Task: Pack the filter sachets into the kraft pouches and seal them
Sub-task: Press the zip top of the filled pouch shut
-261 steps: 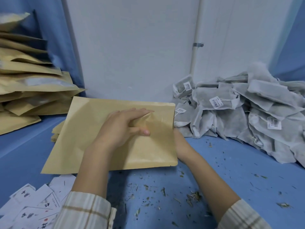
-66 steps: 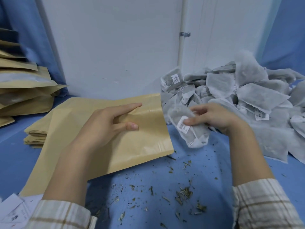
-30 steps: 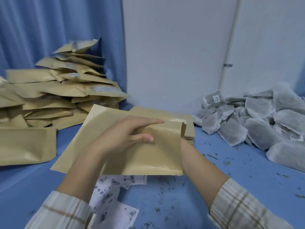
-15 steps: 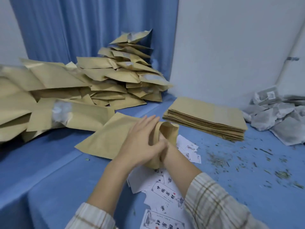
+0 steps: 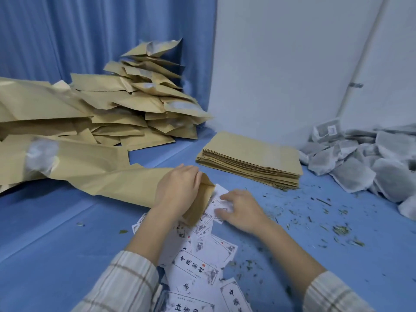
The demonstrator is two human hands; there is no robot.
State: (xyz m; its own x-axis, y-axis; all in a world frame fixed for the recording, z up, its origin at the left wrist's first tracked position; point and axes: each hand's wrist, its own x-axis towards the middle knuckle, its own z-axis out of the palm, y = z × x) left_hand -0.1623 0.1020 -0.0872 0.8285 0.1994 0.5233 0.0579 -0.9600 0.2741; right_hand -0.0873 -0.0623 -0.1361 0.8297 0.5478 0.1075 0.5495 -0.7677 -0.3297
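Observation:
My left hand (image 5: 177, 190) grips the open mouth end of a kraft pouch (image 5: 126, 183) that lies across the blue table, its far end pointing left. My right hand (image 5: 242, 209) rests with spread fingers on a white printed card (image 5: 219, 200) at the top of a scatter of cards, just right of the pouch mouth. Whether its fingers pinch the card I cannot tell. Grey filter sachets (image 5: 364, 163) lie in a heap at the right. A flat stack of empty kraft pouches (image 5: 252, 158) sits behind my hands.
A tall heap of filled kraft pouches (image 5: 126, 109) fills the left and back left against a blue curtain. White printed cards (image 5: 198, 264) are strewn between my forearms. Dry herb crumbs (image 5: 315, 212) litter the blue table (image 5: 56, 233) at the right.
My right hand has come out of the pouch mouth and moved down onto the white cards. My left hand keeps hold of the pouch. My view has swung left since the sachet was picked.

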